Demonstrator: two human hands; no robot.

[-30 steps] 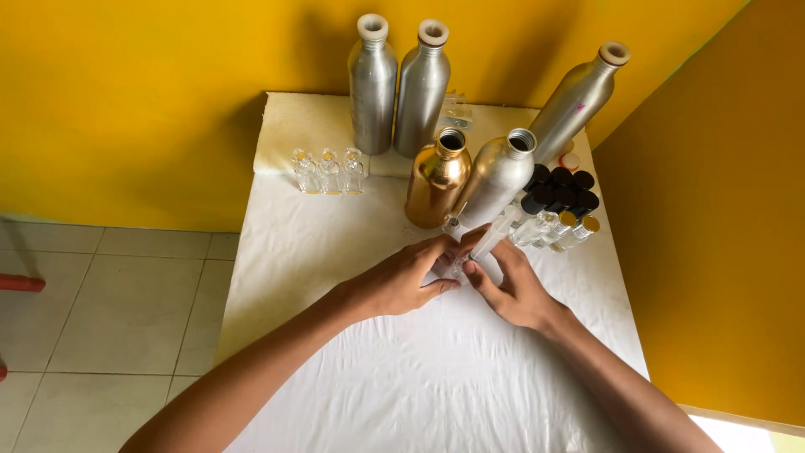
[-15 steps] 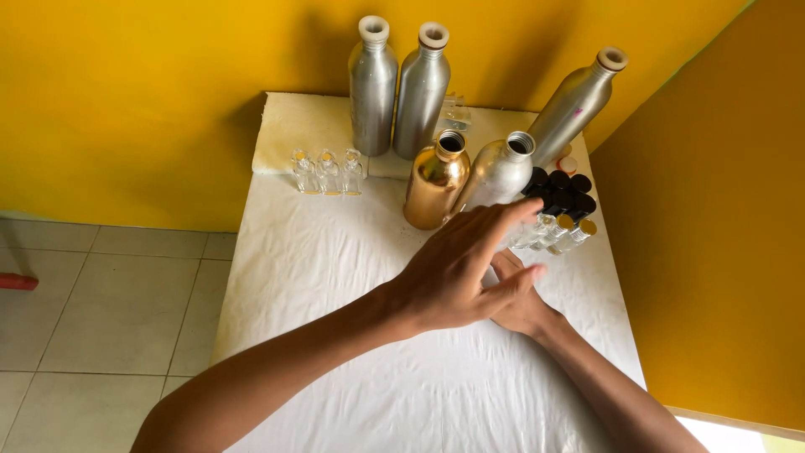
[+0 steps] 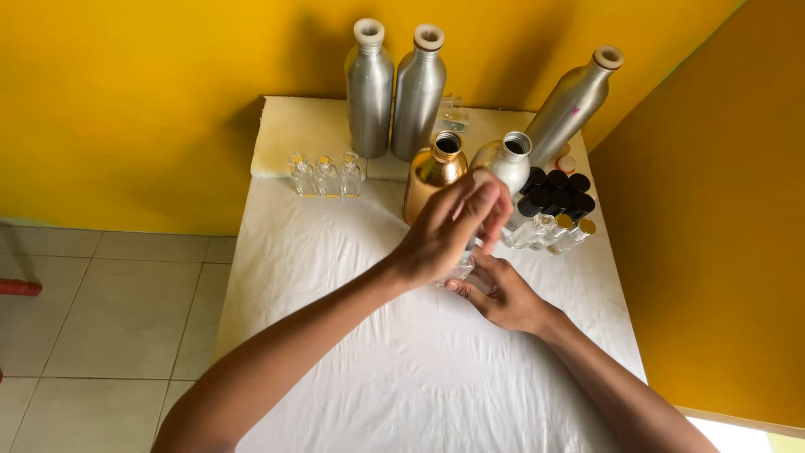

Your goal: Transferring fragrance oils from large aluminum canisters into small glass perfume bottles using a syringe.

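In the head view, a small clear glass bottle (image 3: 463,270) is held low on the white worktop (image 3: 335,252) by the right hand (image 3: 503,295), fingers closed round it. The left hand (image 3: 453,228) is placed directly above it, fingertips pinched together at its top. The bottle's axis cannot be told.

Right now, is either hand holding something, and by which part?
The right hand grips a small clear glass bottle around its lower body. The left hand covers its top; whether those fingers pinch anything cannot be told.

Vials (image 3: 325,174) left of bottles (image 3: 394,88).
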